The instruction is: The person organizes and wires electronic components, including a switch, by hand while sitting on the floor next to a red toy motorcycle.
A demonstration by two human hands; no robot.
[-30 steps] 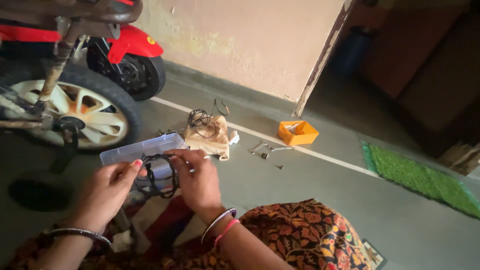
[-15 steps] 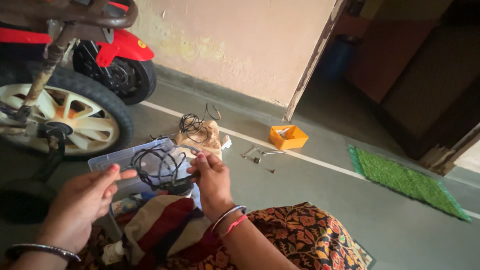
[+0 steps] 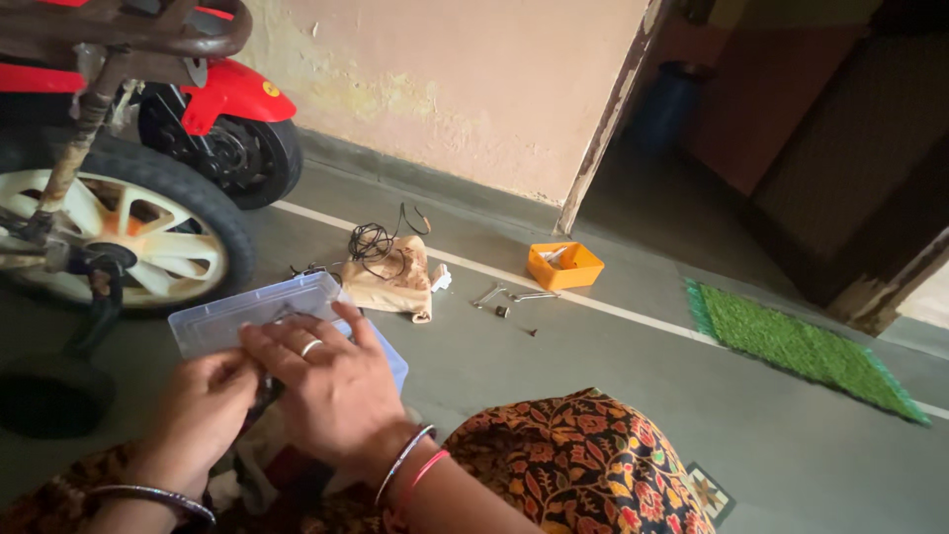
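Note:
A clear plastic box [image 3: 247, 314] with its lid raised rests on my lap, low and left in the head view. My right hand [image 3: 331, 381] lies flat across the box's open front, fingers spread towards the left, a ring on one finger. My left hand [image 3: 203, 405] curls against the box's near edge, its fingertips meeting those of the right hand. A sliver of black wire [image 3: 267, 394] shows under the hands; the rest of the coil is hidden. Bangles circle both wrists.
On the floor ahead lie a beige cloth [image 3: 390, 287] with a black cable on it, small metal tools [image 3: 504, 295] and an orange tray [image 3: 563, 265]. A spoked wheel [image 3: 119, 237] and a red toy vehicle [image 3: 227, 109] stand at left, a green mat [image 3: 801, 346] at right.
The black wire coil, held up in front of the box before, has gone down under my hands. My right hand has moved over the box and now covers it.

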